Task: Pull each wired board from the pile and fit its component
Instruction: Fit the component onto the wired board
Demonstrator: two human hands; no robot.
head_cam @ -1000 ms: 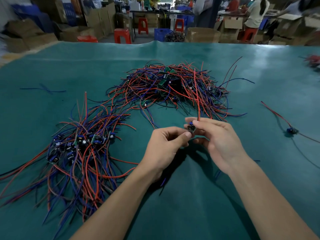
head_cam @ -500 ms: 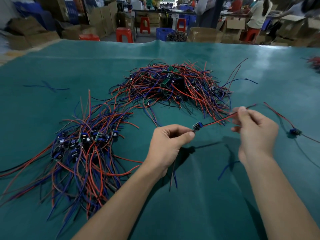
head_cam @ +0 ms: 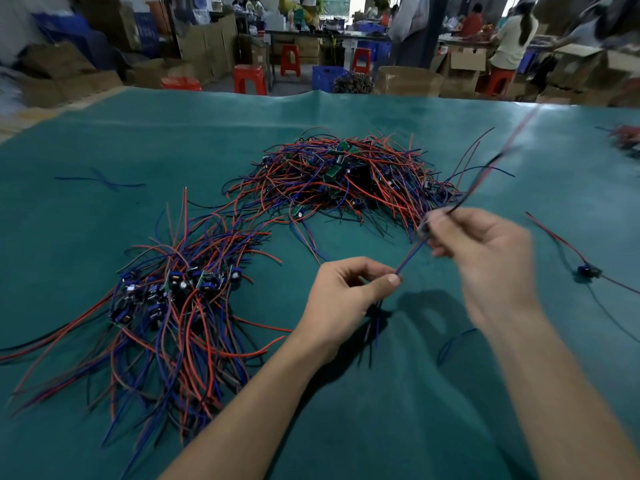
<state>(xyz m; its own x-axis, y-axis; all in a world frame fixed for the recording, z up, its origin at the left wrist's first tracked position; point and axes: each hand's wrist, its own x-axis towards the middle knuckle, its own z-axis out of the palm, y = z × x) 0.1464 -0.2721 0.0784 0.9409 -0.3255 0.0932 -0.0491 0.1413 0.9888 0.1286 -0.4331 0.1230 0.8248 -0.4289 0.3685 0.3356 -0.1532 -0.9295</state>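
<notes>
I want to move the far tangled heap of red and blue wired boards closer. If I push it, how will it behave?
The far tangled heap of red and blue wired boards would probably flatten and spread rather than slide whole, since its thin wires loop loosely. It looks light for its bulk, mostly gaps. Stray ends on the green table cover may drag behind.

Two bare forearms, no sleeves, left hand (head_cam: 341,299) & right hand (head_cam: 485,268) ungloved

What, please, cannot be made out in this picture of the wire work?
- Head view: the small wired board at the right hand is smeared by motion blur; its component cannot be told.
- What the left hand pinches besides the blue wire is hidden by its fingers.
- Boards inside the far red-and-blue wire pile are too small and tangled to count.
</notes>
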